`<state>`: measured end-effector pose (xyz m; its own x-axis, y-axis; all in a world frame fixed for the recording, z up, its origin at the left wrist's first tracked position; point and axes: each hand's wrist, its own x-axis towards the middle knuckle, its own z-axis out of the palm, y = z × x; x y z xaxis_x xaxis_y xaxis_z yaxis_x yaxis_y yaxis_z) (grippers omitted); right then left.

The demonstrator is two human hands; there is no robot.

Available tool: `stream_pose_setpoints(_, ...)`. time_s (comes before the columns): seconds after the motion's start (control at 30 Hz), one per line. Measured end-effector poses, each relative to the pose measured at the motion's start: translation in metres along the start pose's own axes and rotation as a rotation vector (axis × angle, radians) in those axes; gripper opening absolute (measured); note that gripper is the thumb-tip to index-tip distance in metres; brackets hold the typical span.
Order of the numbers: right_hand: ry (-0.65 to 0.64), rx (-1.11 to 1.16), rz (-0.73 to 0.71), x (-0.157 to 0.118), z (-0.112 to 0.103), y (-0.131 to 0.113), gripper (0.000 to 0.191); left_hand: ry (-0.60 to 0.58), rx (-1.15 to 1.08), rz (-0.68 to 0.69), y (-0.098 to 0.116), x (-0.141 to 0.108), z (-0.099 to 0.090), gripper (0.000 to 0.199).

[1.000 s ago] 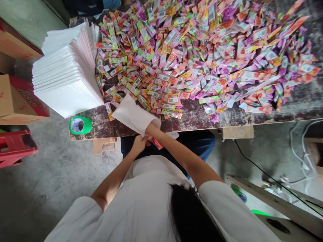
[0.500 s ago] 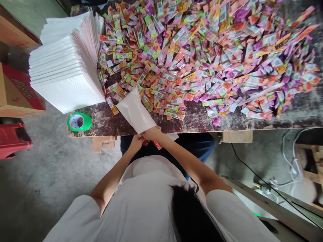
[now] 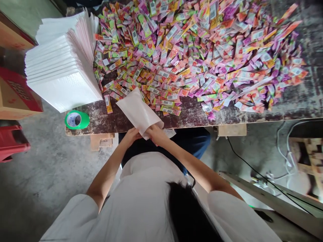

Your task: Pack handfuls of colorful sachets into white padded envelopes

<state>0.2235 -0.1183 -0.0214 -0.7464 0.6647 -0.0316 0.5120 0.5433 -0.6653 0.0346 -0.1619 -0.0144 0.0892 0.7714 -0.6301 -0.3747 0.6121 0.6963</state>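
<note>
A white padded envelope [image 3: 137, 111] lies slanted on the near edge of the worn wooden table [image 3: 191, 117], its mouth toward me. My left hand [image 3: 131, 135] grips the envelope's near left corner. My right hand [image 3: 154, 131] holds the near right edge of its mouth. A broad heap of small colourful sachets [image 3: 196, 50] covers the table beyond it. One loose sachet [image 3: 108, 103] lies left of the envelope.
A tall stack of white padded envelopes [image 3: 62, 64] stands at the table's left end. A green tape roll [image 3: 76, 120] sits on the near left corner. Cardboard boxes [image 3: 15, 97] and a red stool [image 3: 12, 143] are at left, cables [image 3: 254, 168] on the floor at right.
The envelope has slid slightly toward me and my hands shifted along its mouth; the right hand now sits lower at its edge. The view drifted a little.
</note>
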Motion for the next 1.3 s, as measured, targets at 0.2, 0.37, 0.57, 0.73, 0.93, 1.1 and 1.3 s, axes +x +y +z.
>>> stream_pose_setpoints(0.2, 0.011, -0.059, -0.04, -0.015, 0.011, 0.004, 0.022, 0.208, 0.046, -0.067, 0.0, 0.013, 0.005, 0.046)
stream_pose_setpoints(0.37, -0.091, -0.123, -0.143, -0.006, 0.003, -0.004, 0.019, 0.304, 0.079, -0.038, -0.002, 0.012, -0.001, 0.045)
stream_pose_setpoints(0.57, -0.562, -0.302, 0.348, -0.161, -0.057, 0.063, 0.019, 0.463, 0.698, 0.077, 0.027, -0.013, -0.036, 0.037)
stream_pose_setpoints(0.73, -0.625, -0.401, 0.56, -0.199, -0.095, 0.08, 0.015, 0.5, 1.222, 0.699, 0.069, -0.016, -0.024, 0.062)
stream_pose_setpoints(0.93, -0.06, -0.258, -0.024, -0.047, -0.067, 0.044, 0.057, -0.243, 1.562, 0.74, 0.029, 0.038, -0.012, 0.064)
stream_pose_setpoints(1.1, -0.226, -0.128, -0.376, 0.003, -0.032, 0.067, 0.057, -0.385, 1.533, 0.706, 0.008, 0.046, -0.04, 0.066)
stream_pose_setpoints(1.3, -0.152, 0.01, -0.231, 0.002, -0.023, 0.083, 0.029, -0.617, 1.47, 0.59, 0.025, 0.026, -0.073, 0.075)
